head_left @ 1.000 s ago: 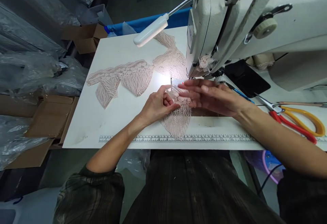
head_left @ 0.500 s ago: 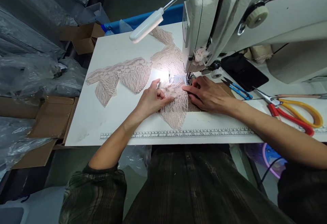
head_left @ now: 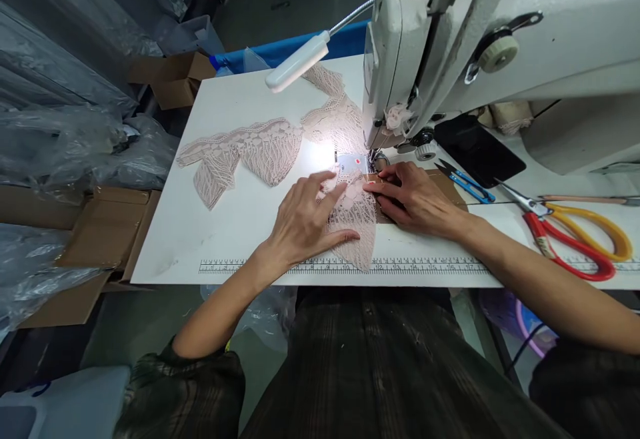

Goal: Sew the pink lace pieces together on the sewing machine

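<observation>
Partly under the spread left hand [head_left: 304, 221] lies lace [head_left: 361, 215]. The right hand [head_left: 414, 197] touches its edge; whether pinching, I cannot tell.

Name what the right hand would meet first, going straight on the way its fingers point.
Probably the lace piece, whose edge lies right at the right hand's index fingertip; beyond it, the left hand. Exact heights are unclear from this view.

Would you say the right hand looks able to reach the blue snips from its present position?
Probably yes: the blue snips lie close beside the right hand with nothing visible covering them, though its index fingertip is at the lace piece.
</observation>
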Motion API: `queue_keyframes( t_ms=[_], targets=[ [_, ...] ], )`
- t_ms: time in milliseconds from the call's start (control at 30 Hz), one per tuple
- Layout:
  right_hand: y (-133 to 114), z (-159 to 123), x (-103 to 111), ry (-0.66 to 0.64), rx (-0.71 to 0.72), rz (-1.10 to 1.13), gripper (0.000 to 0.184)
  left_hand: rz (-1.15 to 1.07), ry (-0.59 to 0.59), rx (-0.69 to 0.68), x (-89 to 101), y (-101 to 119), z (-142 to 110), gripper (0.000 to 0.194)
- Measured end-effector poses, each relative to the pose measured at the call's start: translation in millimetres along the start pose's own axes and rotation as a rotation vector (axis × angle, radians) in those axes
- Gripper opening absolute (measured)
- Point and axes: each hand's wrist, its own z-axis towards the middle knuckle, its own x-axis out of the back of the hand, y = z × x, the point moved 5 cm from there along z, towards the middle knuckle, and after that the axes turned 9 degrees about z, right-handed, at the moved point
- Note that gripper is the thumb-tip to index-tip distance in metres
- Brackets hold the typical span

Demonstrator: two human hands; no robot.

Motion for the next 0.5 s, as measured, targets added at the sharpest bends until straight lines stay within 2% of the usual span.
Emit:
queue_keyframes(
  t_ms=[67,100,167,267,400,500],
  targets=[
    [0,0,0,0.007,-0.01,-0.005,0.039,-0.14,-0.028,-0.192,-1.6,10,-7,0.04],
    [0,0,1,0.011,-0.015,-0.007,0.039,-0.233,-0.073,-0.264,-3.7,13,-10,0.03],
    [0,0,0,0.016,-0.021,-0.009,0.039,-0.404,-0.146,-0.323,-8.0,15,-14,0.023],
    [1,-2,0,0.017,-0.03,-0.008,0.039,-0.546,-0.172,-0.256,-14.8,5,-14,0.018],
    [-3,0,2,0.039,-0.034,0.011,0.04,-0.626,-0.184,-0.202,-19.4,-6,-10,0.01],
    [-13,6,0,0.015,-0.01,0.018,0.044,-0.635,-0.123,-0.218,-14.4,-5,-9,0.008]
  ],
)
